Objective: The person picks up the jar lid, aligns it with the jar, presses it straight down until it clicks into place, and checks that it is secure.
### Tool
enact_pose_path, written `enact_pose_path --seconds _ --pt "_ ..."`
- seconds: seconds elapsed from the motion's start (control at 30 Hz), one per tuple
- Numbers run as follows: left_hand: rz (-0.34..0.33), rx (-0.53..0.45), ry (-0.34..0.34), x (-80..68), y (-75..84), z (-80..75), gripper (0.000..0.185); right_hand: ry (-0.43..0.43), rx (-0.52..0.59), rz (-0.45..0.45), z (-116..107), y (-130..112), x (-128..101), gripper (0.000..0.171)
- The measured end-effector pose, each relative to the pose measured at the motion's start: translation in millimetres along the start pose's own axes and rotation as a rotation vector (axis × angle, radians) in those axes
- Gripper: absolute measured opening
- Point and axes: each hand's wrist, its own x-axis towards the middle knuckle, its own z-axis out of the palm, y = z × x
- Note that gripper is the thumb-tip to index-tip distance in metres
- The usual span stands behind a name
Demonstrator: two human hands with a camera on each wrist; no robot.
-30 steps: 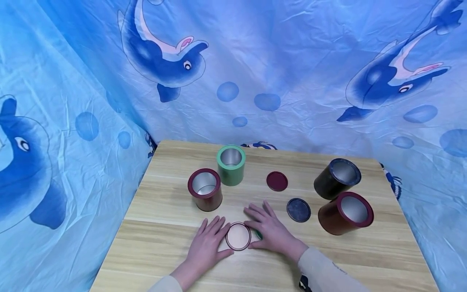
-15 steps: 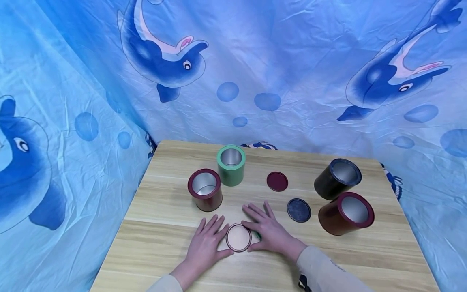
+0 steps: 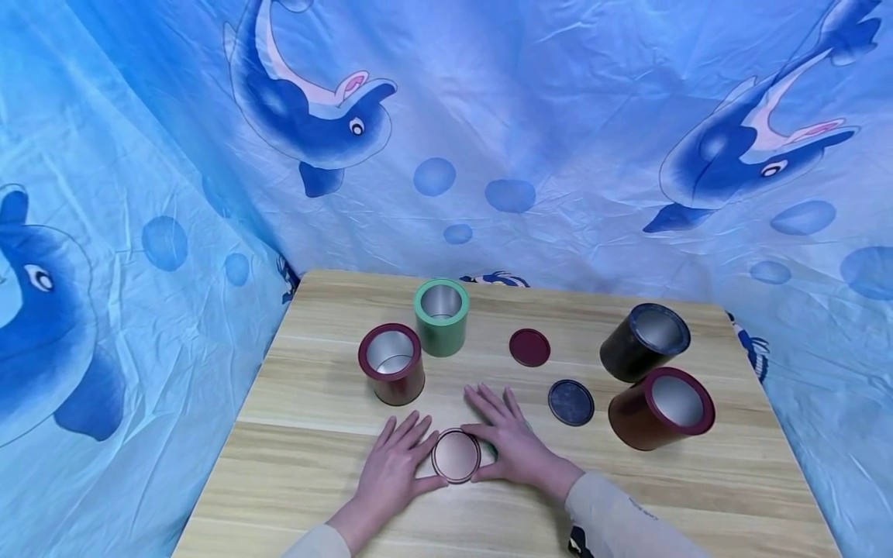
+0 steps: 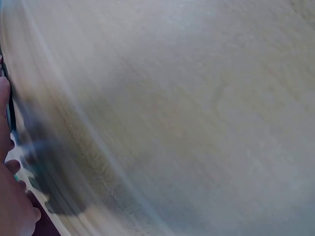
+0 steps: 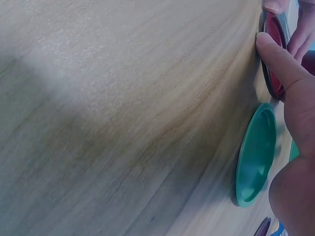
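Between my two hands a round, shiny maroon lid [image 3: 456, 456] lies on the wooden table. My left hand [image 3: 394, 469] touches its left edge with thumb and forefinger, the other fingers stretched out on the table. Along the opposite edge, my right hand [image 3: 518, 446] has its forefinger and thumb against the rim, other fingers extended. A green lid [image 5: 256, 155] lies beside the right hand in the right wrist view; that hand mostly hides it in the head view. The left wrist view shows only part of the left hand [image 4: 15, 196] at its border.
A maroon can [image 3: 395, 372] and a green can [image 3: 443, 325] stand open-topped at back left. To the right are a black can [image 3: 631, 345] and a larger maroon can [image 3: 638, 411]. Another maroon lid [image 3: 529, 347] and a black lid [image 3: 571, 402] lie between.
The lid has shifted very slightly towards me and its reflection has turned from pale to darker pink. My right hand has moved a little left; the left hand stays nearly still.
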Motion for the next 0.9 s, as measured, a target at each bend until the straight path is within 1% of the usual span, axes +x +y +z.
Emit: enact_pose_path --seconds 0.17,0.37,0.5,0.63,0.77,0.83,0.9 --pt "0.011 -0.038 0.023 -0.9 -1.2 -3.5 0.079 0.033 0.025 -0.008 -0.9 -1.3 -1.7 0.081" --pt "0.014 -0.085 0.052 -5.0 -0.1 -17.1 0.079 0.04 0.065 -0.029 -8.8 -8.3 -1.5 0.081" --pt "0.025 -0.102 0.107 -6.4 -0.1 -28.9 0.078 0.041 0.091 -0.037 -19.0 -15.5 1.4 0.08" --pt "0.049 -0.104 0.185 -5.8 -1.4 -39.3 0.076 0.046 0.115 -0.029 -29.3 -21.6 4.2 0.08" --pt "0.072 -0.116 0.263 -6.6 -2.8 -49.2 0.075 0.048 0.133 -0.04 -37.9 -27.3 7.8 0.078" --pt "0.082 -0.128 0.29 -7.0 -3.3 -54.9 0.074 0.047 0.141 -0.05 -42.4 -30.6 9.9 0.077" --pt "0.087 -0.136 0.302 -6.8 -3.9 -61.2 0.073 0.053 0.143 -0.063 -47.1 -33.9 11.9 0.078"
